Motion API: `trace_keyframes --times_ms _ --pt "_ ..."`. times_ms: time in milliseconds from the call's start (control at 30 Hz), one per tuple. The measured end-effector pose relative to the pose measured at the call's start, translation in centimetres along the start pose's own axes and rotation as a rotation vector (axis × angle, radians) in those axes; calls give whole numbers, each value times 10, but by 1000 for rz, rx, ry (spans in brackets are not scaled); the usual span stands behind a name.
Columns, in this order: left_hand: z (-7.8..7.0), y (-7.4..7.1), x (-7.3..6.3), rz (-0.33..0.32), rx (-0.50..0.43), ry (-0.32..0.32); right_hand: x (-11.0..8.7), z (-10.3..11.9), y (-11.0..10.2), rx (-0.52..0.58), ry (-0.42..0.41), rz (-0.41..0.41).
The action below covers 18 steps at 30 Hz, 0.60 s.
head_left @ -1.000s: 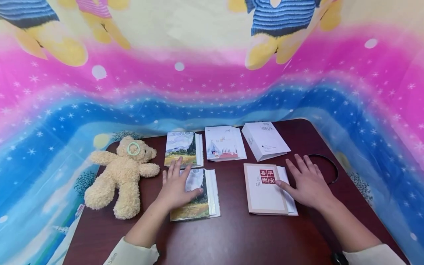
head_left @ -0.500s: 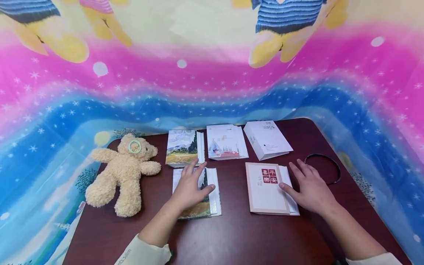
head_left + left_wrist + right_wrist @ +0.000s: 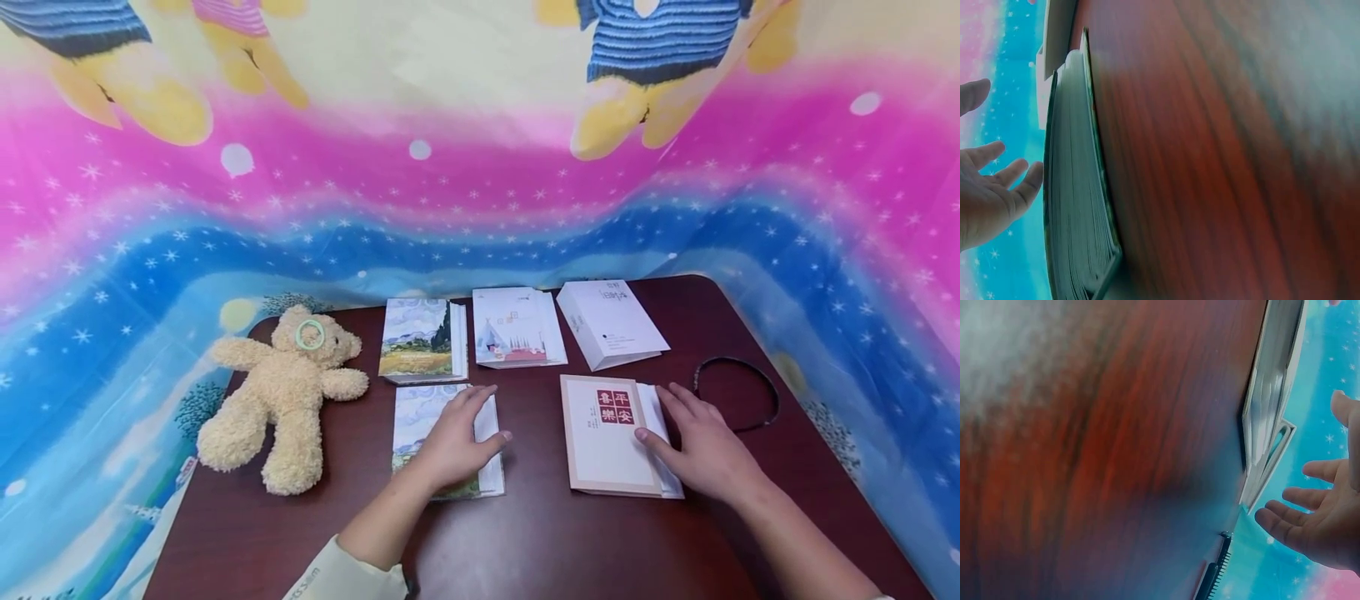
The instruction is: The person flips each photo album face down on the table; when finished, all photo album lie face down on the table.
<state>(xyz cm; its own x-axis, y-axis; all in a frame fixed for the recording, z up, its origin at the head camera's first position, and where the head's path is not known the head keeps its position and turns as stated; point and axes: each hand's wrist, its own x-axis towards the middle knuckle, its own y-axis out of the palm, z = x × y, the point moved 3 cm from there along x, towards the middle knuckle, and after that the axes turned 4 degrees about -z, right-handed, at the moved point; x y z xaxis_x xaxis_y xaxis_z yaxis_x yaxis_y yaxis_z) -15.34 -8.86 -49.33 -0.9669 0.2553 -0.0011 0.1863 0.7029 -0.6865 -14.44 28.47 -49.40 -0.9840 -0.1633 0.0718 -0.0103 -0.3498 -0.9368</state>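
Note:
My left hand [image 3: 453, 442] reaches over the right part of the near left book [image 3: 420, 408], which has a painted landscape cover. Its fingers are relaxed, with the thumb apart, and hold nothing. In the left wrist view this hand stands over the cover of the thick book [image 3: 1075, 175], whose page edges show. On the other side, my right hand [image 3: 705, 446] is at the right edge of the near right book [image 3: 603, 454], a pale cover with red squares. The thumb overlaps that cover. In the right wrist view the fingers are spread and hold nothing, beside the book's page edges [image 3: 1266, 394].
Behind lie another landscape-cover book [image 3: 416, 337], a white book with a tent picture [image 3: 513, 329] and a plain white book [image 3: 611, 321]. A teddy bear [image 3: 288, 400] with a green ring lies at left. A black toothed headband [image 3: 776, 400] is at right on the dark table [image 3: 525, 542].
My left hand has moved right across the near left book, uncovering its left part. The right hand stays by the right book, with its fingers a little closer together. The books have not moved.

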Motion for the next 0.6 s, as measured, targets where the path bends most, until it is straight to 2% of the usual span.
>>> trace_keyframes --times_ms 600 --pt "-18 30 1 57 -108 13 -5 1 4 144 3 64"
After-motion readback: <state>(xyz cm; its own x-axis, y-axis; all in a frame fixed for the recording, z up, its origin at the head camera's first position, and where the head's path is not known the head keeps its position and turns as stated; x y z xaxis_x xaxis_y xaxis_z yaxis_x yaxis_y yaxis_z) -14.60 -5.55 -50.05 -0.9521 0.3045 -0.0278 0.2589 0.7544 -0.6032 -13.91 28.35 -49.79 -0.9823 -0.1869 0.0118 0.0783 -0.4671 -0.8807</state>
